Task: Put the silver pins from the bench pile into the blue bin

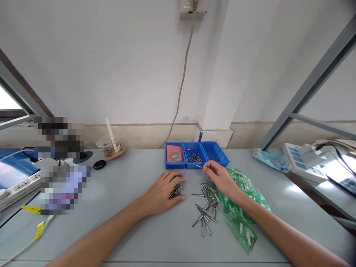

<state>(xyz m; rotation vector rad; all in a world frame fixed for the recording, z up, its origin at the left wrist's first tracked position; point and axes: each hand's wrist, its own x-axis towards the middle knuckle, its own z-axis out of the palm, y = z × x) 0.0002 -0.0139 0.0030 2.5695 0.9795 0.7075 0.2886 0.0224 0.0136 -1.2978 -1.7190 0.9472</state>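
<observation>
My left hand (162, 193) lies on its side on the grey table, fingers and thumb curled round a cluster of small metal pins (175, 191). In a pinch, my right hand (218, 176) holds a single metal pin (199, 166) by the front edge of the blue trays. The middle blue tray (191, 165) contains several pins. A loose pile of pins (207, 207) is spread between my hands, some with thicker, shiny ends. Beneath my right wrist lies a green plastic bag (247, 191) with more small pieces inside.
The left blue tray (175, 165) holds a reddish packet; the right tray (215, 150) stands beside the others. At left are a clear cup (104, 142), a black round lid (99, 164) and a power strip (23, 185). Another power strip (299, 159) sits at right by a metal frame.
</observation>
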